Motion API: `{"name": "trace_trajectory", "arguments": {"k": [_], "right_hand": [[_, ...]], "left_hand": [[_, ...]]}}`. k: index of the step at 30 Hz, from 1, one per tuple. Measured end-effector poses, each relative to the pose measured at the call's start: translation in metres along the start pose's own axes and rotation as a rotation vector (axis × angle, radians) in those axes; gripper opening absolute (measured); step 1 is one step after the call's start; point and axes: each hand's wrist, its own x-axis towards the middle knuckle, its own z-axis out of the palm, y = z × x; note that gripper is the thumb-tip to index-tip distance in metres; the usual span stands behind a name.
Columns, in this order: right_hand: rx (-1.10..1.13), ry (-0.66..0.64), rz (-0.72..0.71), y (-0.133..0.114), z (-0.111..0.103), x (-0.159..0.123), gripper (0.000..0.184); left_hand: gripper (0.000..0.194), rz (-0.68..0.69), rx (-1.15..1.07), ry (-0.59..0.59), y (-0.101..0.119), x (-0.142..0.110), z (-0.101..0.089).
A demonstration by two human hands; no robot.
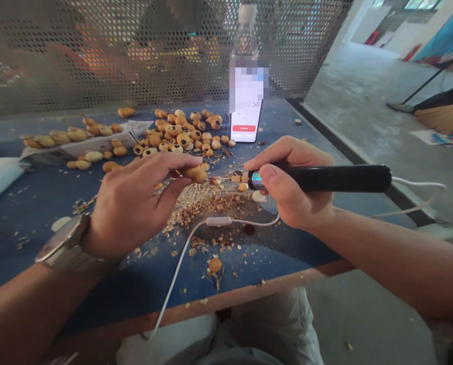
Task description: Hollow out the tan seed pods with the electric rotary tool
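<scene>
Between the thumb and fingers of my left hand (135,203) is a small tan gourd (196,173), lying on its side with one end facing right. My right hand (297,182) is wrapped round a black corded rotary tool (336,178) with a brass-coloured collet. The thin bit of the tool points left and reaches the gourd's end; whether it has entered the gourd I cannot tell. Below both hands lies a heap of shavings and seeds (199,208) on the blue table (287,268). The tool's white cord with an inline switch (219,221) crosses the heap.
Behind my hands sit several small gourds with cut holes (177,134). More gourds line a cardboard box (93,147) at the left. A phone (244,121) leans against a clear bottle (245,43), before a perforated metal panel (108,66).
</scene>
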Motion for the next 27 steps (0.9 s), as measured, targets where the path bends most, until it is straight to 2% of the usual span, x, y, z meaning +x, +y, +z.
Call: {"name": "trace_trajectory", "arguments": {"k": [23,27], "right_hand": [[0.033,-0.016,-0.003,-0.0025,-0.0006,-0.0003,0.021],[0.042,-0.036,0.018,-0.0025,-0.0008,-0.0002,0.023]], "left_hand": [[0.033,-0.040,0.017,-0.031,-0.0029,-0.0016,-0.0012],[0.032,0.015,0.001,-0.006,0.0003,-0.0006,-0.0019]]}}
